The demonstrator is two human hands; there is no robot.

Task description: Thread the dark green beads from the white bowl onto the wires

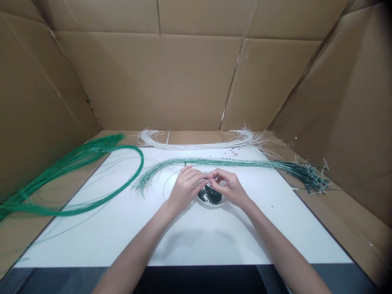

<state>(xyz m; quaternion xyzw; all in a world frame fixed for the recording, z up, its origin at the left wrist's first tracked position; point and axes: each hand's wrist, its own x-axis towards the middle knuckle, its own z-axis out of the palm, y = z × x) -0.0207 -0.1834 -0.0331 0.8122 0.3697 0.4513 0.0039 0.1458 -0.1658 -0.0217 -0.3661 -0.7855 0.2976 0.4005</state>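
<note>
Both my hands meet above a small white bowl [213, 205] that holds many tiny black beads [210, 194]. My left hand [187, 184] has its thumb and forefinger pinched together at the bowl's far side, the other fingers stretched out. Almost touching it, my right hand [228, 185] pinches with thumb and forefinger. Whatever sits between the fingertips is too small to make out. A thin wire loop [164, 188] curves out to the left of my left hand; its ends are hidden. Just beyond the hands lies a bundle of thin green wires [226, 163].
Dark ends with pale tips [315, 179] finish the green bundle at right. A large coil of green wire [134, 179] lies at left, and white strands [196, 146] at the back. Loose black beads [234, 154] dot the white board [122, 241]. Cardboard walls [168, 81] surround the table.
</note>
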